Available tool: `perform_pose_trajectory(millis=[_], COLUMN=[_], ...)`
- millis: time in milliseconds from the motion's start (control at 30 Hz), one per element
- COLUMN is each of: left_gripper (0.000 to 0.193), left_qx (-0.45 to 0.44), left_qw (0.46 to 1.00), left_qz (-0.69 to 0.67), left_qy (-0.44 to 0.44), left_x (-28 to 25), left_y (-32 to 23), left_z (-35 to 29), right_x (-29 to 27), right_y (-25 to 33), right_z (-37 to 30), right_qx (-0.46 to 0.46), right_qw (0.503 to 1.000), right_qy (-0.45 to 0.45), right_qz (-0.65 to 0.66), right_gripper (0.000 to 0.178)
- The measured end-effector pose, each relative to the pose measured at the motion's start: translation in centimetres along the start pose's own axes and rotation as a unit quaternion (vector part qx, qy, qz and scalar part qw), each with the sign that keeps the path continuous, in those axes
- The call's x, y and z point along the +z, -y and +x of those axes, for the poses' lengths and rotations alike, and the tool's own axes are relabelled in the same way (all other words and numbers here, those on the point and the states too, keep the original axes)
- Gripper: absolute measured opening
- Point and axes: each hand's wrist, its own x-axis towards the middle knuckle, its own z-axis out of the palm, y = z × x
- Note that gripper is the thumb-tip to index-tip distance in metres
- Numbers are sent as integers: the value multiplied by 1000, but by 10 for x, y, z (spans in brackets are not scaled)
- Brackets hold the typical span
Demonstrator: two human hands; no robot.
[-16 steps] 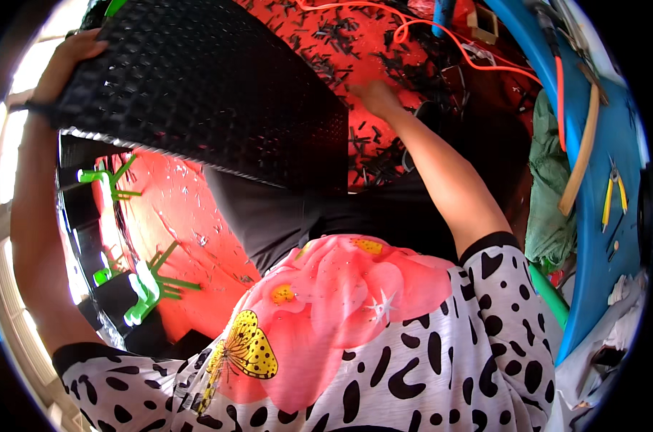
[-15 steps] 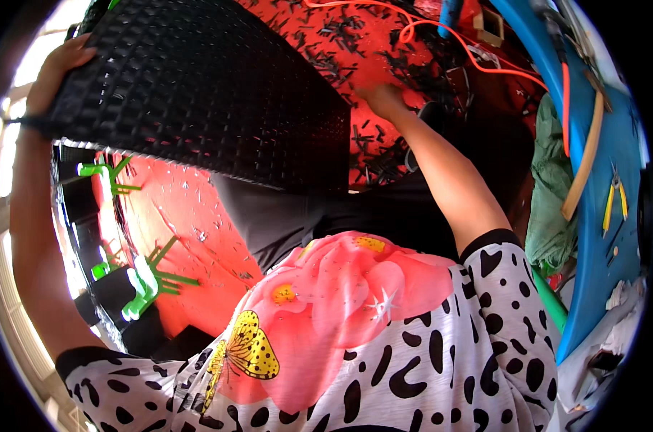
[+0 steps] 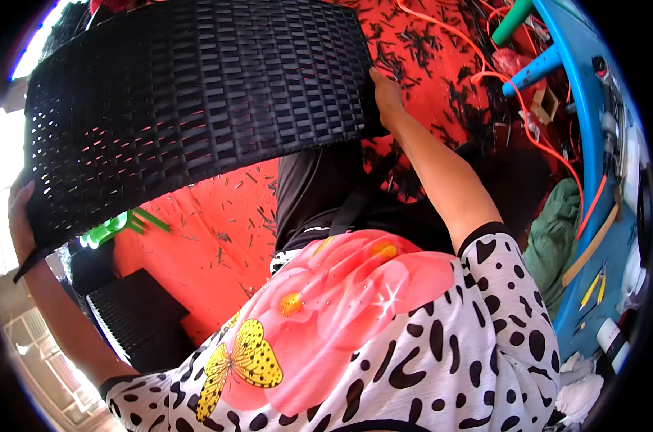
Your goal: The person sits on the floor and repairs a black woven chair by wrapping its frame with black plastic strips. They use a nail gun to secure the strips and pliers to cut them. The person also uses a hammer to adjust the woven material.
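Observation:
A large black woven wicker panel (image 3: 197, 93) is held up across the upper left, its weave broad on the right and showing small light gaps on the left. My left hand (image 3: 22, 205) grips its left edge, fingers partly hidden. At the opposite edge, my right hand (image 3: 387, 99) is closed around the panel's side, the thumb on the near face and the other fingers hidden behind. A loose black strip (image 3: 28, 265) sticks out by my left wrist.
Black strip offcuts (image 3: 420, 47) litter the red floor covering (image 3: 211, 245). An orange cord (image 3: 535, 144) runs toward a blue table (image 3: 592, 237) bearing yellow-handled pliers (image 3: 592, 289). Green cloth (image 3: 556, 223) hangs beside it. More black wicker (image 3: 135, 306) and a green chair leg (image 3: 114, 229) lie left.
The panel has swung round to lie more crosswise, its right side now raised. My left hand has moved lower, and my right hand, apart from the panel before, now holds its right edge.

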Motion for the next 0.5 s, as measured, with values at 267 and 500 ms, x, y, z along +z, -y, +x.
perform_pose_trajectory(millis=[267,500], left_gripper=[33,35], left_qx=[30,75], left_qw=[984,964], left_qz=[-37,-185], left_qy=[-170,-177], left_x=[71,236], left_y=[80,71], left_z=[-40,24], right_x=[-41,-176], right_y=[93,145], right_z=[-9,-22], right_qx=[-225,-371], right_qw=[972,923], right_qy=[6,-101], right_qz=[61,25], right_gripper=[51,42])
